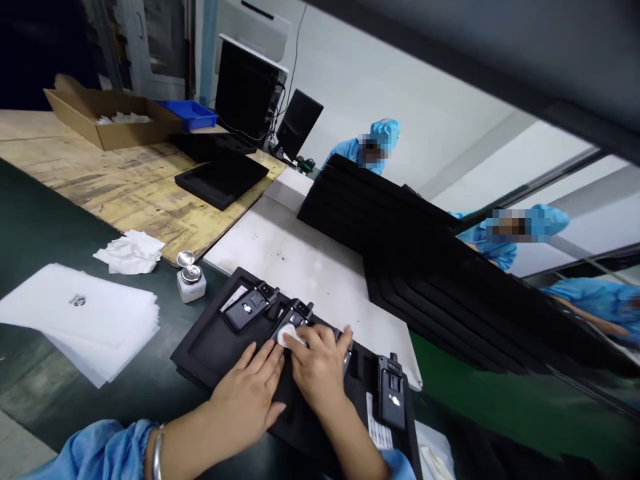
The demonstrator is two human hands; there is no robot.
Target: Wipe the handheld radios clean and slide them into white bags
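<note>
My right hand (320,367) pinches a small folded white cloth (286,335) and presses it on a black handheld device (299,311) lying in a black foam tray (205,337). My left hand (247,400) lies flat with fingers stretched, its fingertips against the lower end of that device. To the left in the same tray is another black device (247,308) with a white logo. At the tray's right end sits a similar device (391,393), beside a white printed label (379,427). A further device under my right hand is mostly hidden.
A small white bottle (191,288) with its metal lid raised stands left of the tray, near crumpled white tissue (131,252) and white sheets (85,310). Stacked black foam trays (425,280) rise at right. Beyond are a cardboard box (120,130), a blue bin (193,115) and several co-workers.
</note>
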